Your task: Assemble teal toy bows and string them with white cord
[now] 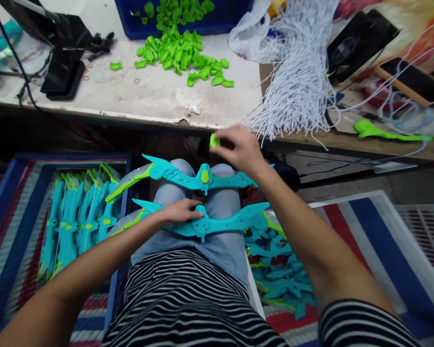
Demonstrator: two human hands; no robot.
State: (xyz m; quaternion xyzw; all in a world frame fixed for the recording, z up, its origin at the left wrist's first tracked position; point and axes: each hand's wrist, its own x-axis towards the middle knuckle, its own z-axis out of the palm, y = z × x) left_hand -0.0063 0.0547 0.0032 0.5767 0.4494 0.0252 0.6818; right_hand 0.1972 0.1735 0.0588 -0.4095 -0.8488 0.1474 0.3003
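Two turquoise plastic toy bows lie across my lap, one behind the other. On the farther toy bow (185, 182) a lime-green piece sits at the centre. The nearer toy bow (224, 225) shows a bare turquoise centre, and my left hand (181, 211) grips it there, thumb and fingers at the hub. Above the farther bow, by the table edge, my right hand (240, 147) pinches a small lime-green plastic piece (214, 141). Similar loose green pieces (181, 53) are heaped on the table in front of me.
A blue bin (130, 31) with more green pieces stands at the back. White cords (292, 82) hang over the table edge. Left is a crate of strung bows (83, 212); right, a striped-lined box holds more bow parts (282, 270). A black stand (63, 72) is at upper left.
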